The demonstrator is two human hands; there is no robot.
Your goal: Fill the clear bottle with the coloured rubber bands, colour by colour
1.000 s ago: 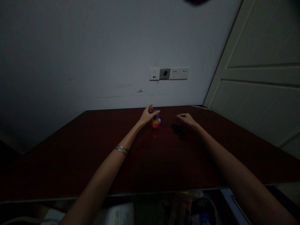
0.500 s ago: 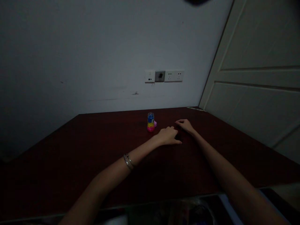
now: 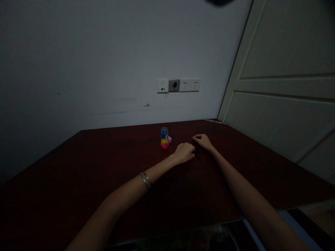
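Note:
A small clear glass jar (image 3: 164,139) stands upright on the dark red table, with blue, yellow and pink layers inside and an open-looking top. Just behind its right side is a small pink object (image 3: 170,139), partly hidden by the jar. My left hand (image 3: 184,152), right of the jar, has its fingers curled down; what they hold, if anything, is hidden. Close by on the right, my right hand (image 3: 203,141) has thumb and fingers pinched together low over the table. Anything between those fingertips is too small and dark to make out.
The tabletop (image 3: 117,157) meets a pale wall with a row of sockets (image 3: 190,85). A white panelled door (image 3: 277,101) borders the right side. Dark items with a pale edge (image 3: 252,233) lie along the near table edge.
My left thumb, stretched out before, is now drawn in and the hand is closed. My right hand keeps its pinch. The whole view has shifted slightly.

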